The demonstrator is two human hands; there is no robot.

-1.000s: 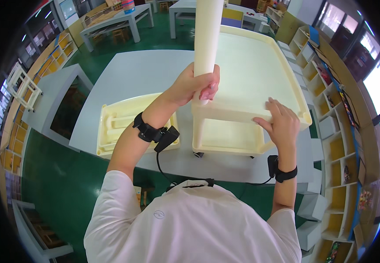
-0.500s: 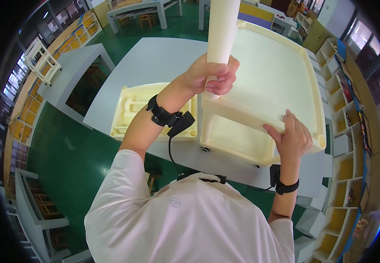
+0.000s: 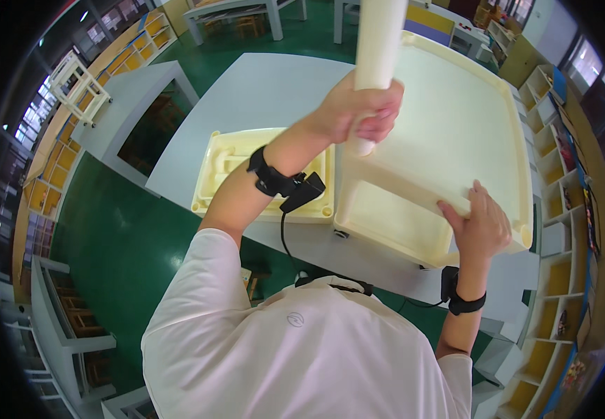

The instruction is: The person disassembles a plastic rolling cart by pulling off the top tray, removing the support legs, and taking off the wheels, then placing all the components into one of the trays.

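Grey table [image 3: 267,87]; left hand [image 3: 365,113] clenched round smooth cream tube [image 3: 381,45]; right hand [image 3: 482,225] spread on matching cart [image 3: 456,119].

A green floor [image 3: 110,209] is bordered by shelves [image 3: 559,279] and grey furniture.
Yellow-backed compartments are lined up along the right side; low shelving [image 3: 39,195] is set at the left. A grey table [image 3: 127,115] is placed at upper left, wooden stools [image 3: 78,315] are sheltered at lower left, and daylight is admitted by windows [image 3: 586,61] at upper right.
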